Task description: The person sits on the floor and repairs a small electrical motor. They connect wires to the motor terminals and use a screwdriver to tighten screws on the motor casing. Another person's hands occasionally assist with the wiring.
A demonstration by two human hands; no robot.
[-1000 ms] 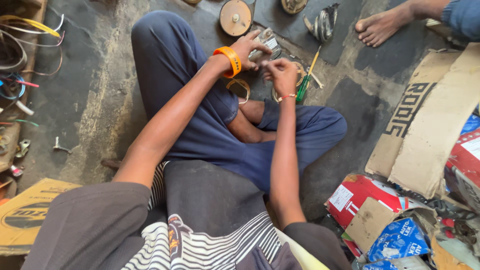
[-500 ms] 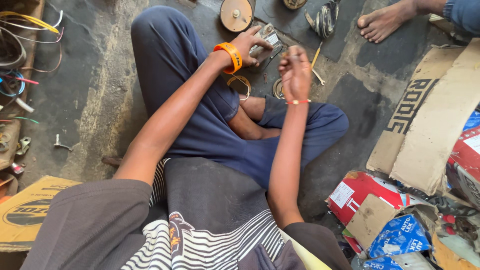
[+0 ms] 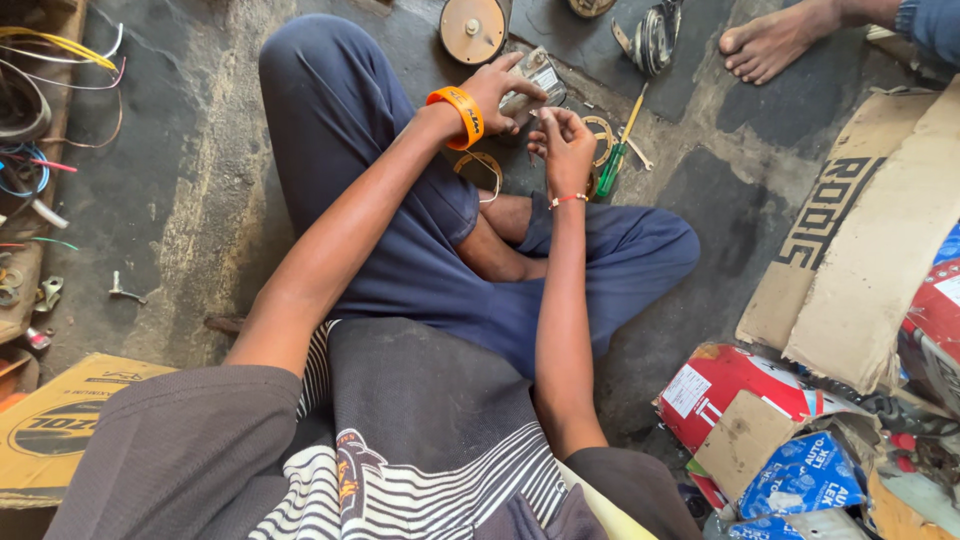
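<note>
The person sits cross-legged on the floor point(image 3: 180, 200), both arms stretched out over the knees. The left hand point(image 3: 500, 95), with an orange band at the wrist, is closed around a small grey metal part point(image 3: 535, 78), holding it just above the ground in front of the shins. The right hand point(image 3: 565, 145) sits just beside it with fingertips pinched narrow, as if on something tiny; I cannot tell what, if anything, is between them. A green screwdriver point(image 3: 615, 160) lies untouched on the floor beside that hand, next to a brass ring point(image 3: 600, 135), and 1 round disc point(image 3: 473, 28) rests further out. Judging by the loose pieces spread around, the part looks to be mid-way through the work, neither fully apart nor together. Another person's bare foot point(image 3: 775, 40) shows at the top, and torn cardboard boxes point(image 3: 850, 250) pile up to the right.
</note>
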